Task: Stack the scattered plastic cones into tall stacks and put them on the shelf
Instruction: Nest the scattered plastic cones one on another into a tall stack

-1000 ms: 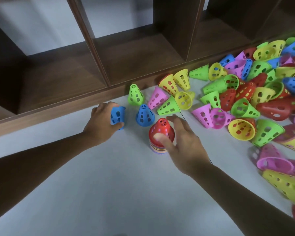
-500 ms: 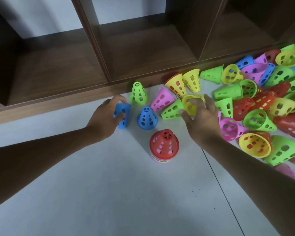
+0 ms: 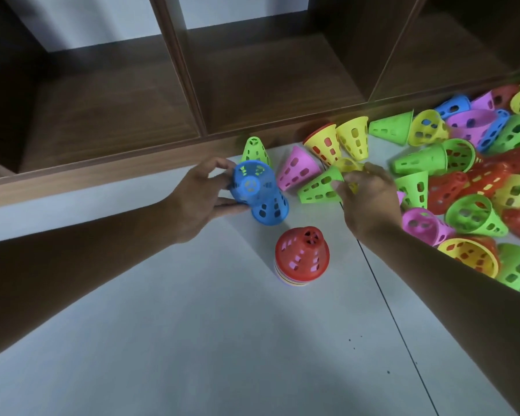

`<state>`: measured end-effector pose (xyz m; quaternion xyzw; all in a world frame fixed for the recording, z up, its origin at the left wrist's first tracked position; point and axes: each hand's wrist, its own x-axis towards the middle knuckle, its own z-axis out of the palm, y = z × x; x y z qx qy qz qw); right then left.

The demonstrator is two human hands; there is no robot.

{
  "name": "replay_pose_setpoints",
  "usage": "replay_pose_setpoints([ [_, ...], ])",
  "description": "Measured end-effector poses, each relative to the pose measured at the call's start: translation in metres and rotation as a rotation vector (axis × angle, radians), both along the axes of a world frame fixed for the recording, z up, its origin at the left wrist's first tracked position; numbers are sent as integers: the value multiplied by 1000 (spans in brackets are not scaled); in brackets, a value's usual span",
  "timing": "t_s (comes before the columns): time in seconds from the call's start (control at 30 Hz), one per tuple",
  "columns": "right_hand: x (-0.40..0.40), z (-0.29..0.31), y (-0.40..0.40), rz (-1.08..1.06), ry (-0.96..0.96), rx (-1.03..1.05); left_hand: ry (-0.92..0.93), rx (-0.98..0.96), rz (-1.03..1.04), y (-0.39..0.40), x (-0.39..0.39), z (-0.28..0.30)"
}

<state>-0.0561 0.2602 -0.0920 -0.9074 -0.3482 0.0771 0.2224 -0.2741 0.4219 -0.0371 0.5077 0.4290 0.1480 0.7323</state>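
Two hands work over the pale floor (image 3: 192,340) in front of a dark brown wooden shelf (image 3: 108,115) with open compartments. Left hand (image 3: 198,196) grips a blue perforated plastic cone (image 3: 248,183), fingers and thumb curled round its narrow end, holding it over a second blue perforated cone (image 3: 269,208) that stands on the floor; top one looks partly seated on the lower, hard to tell how far. Right hand (image 3: 367,199) pinches a yellow perforated plastic cone (image 3: 350,166), fingers curled on its rim, mostly hiding it. Just beside that hand lies a green perforated cone (image 3: 317,187) on its side, tip pointing left-down. Pink perforated cone (image 3: 294,169) lies tilted between the blue pair and the green one. Upright light-green cone (image 3: 254,148) stands behind the blue cone, near the shelf base. Short stack of cones topped by a red perforated cone (image 3: 302,253) stands upright on the floor, between both forearms, touching neither hand. Large loose pile of mixed-colour cones (image 3: 478,181) spreads at right, against the shelf base.
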Motion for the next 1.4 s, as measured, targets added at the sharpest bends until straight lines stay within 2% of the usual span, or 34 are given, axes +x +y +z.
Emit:
replay_pose_setpoints([
  [0.1,0,0,-4,3,-1,71,12,-129,-1,-5,9,-8],
  [0.27,0,-3,-10,13,-27,142,154,-185,56,-8,18,-19],
  [0.37,0,-6,-11,-1,-31,161,303,5,-11,-7,15,-26],
  [0.43,0,-8,-11,-12,-41,184,360,283,-101,-7,11,-28],
  [0.5,0,-9,-10,-22,-45,180,318,562,-216,-8,9,-31],
  [0.53,0,-9,-10,-26,-47,172,287,633,-258,-8,9,-32],
  [0.87,-13,0,-20,-49,-12,296,268,746,-490,-15,29,-55],
  [1.1,-26,14,-45,-94,73,499,392,968,-512,-9,36,-75],
  [1.23,-33,19,-67,-167,206,610,405,1041,-493,-12,34,-73],
  [1.4,-51,48,-92,-267,207,548,469,1117,-499,-15,19,-76],
])
